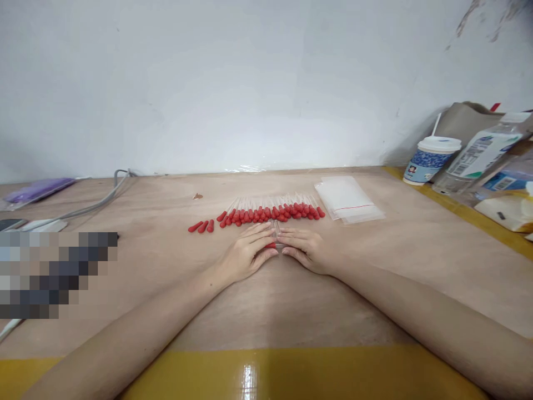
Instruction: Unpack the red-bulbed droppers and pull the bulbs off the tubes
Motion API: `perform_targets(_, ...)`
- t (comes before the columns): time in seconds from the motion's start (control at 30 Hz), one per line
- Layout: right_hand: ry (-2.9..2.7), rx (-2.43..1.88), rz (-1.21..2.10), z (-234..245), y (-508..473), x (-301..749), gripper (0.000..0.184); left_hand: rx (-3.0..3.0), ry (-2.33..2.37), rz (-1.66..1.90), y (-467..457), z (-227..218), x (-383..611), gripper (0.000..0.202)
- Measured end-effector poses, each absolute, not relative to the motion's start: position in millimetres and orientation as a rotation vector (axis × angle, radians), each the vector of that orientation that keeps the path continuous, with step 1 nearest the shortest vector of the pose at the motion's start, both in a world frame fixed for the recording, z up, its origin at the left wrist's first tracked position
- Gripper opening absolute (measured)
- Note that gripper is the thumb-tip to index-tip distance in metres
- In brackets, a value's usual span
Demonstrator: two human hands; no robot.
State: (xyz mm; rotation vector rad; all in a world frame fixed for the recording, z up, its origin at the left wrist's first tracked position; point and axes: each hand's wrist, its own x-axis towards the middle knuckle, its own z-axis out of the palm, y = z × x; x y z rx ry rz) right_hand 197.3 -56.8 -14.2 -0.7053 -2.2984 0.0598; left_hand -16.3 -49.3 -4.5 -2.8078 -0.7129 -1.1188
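Observation:
My left hand (252, 250) and my right hand (303, 247) meet fingertip to fingertip low over the table, fingers fairly straight and thumbs tucked below. Between them they hold clear glassy tubes (275, 228). A red rubber bulb (270, 245) shows at my left fingers, so these look like droppers; how many is hidden. Just beyond my hands lies a long row of droppers (270, 213), red bulbs toward me and clear stems toward the wall. Three separate droppers (202, 226) lie left of the row.
Clear flat plastic bags (350, 200) lie right of the row. At the right edge stand a paper cup (433, 160) and a tilted plastic bottle (478, 150). A purple packet (39, 190), a grey cable (95, 205) and a blurred-out area occupy the left. Yellow tape (200, 372) runs along the front edge.

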Motion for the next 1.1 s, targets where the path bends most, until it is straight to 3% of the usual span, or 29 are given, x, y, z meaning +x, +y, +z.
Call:
perform_targets(0.4, -2.250, -0.629, 0.088, -14.5, -57.1, 191.5, 0.027, -2.816, -0.691, -1.036, -50.3, -3.4, -14.1, 0.016)
perform_targets(1.1, -2.247, -0.417, -0.210, -17.3, -59.9, 200.3, 0.018, -2.858, -0.635, -0.781, -58.1, 9.4, -22.6, 0.017)
